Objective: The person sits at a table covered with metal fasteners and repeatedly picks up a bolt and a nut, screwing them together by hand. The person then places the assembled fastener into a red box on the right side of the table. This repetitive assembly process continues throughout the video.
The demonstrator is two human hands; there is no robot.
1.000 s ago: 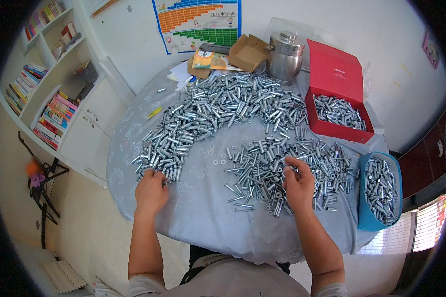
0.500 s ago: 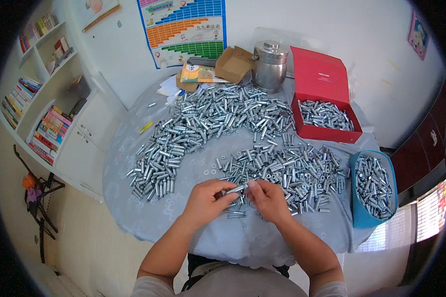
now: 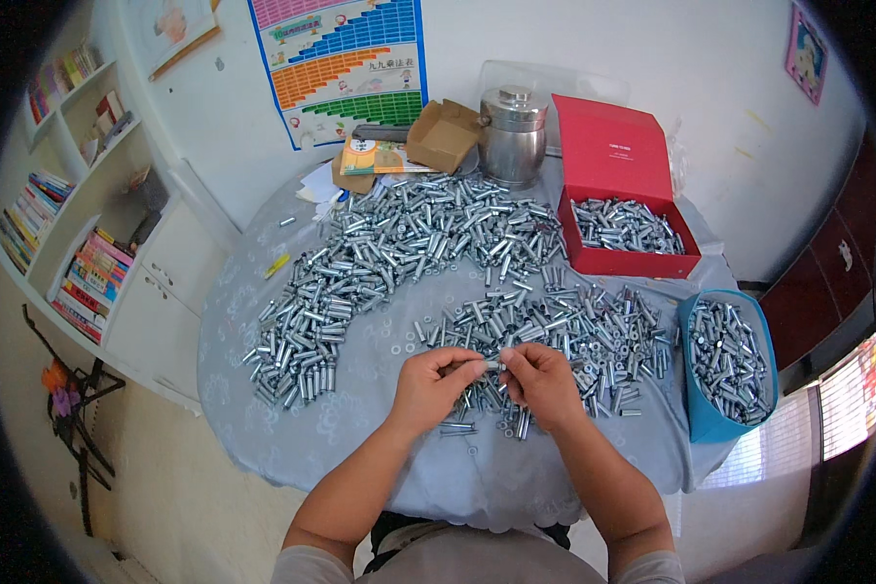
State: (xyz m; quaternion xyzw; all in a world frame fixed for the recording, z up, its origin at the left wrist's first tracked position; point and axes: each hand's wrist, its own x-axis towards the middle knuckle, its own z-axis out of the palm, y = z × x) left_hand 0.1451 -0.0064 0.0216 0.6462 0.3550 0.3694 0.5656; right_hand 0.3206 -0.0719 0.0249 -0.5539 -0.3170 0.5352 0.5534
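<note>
My left hand (image 3: pixel 428 391) and my right hand (image 3: pixel 547 383) meet over the near side of a pile of loose metal parts (image 3: pixel 594 336). Thumbs and fingers of both are pinched on a short silvery expansion bolt (image 3: pixel 493 366), mostly covered by the fingertips. The pile mixes bolts, sleeves and small washers, some lying loose just left of it. Farther back, a large curved heap of silvery expansion bolts (image 3: pixel 414 234) sweeps from the back down the left side of the table.
A red lidded box (image 3: pixel 642 261) and a teal bin (image 3: pixel 725 426), both filled with bolts, stand on the right. At the back of the grey-clothed table (image 3: pixel 263 428) are a steel canister (image 3: pixel 512 141), an open cardboard box (image 3: pixel 442 136) and books. A yellow object (image 3: pixel 277 266) lies left.
My hands have drawn together, and the bolt that showed between them is now mostly hidden by the fingertips. The whole view has shifted slightly.
</note>
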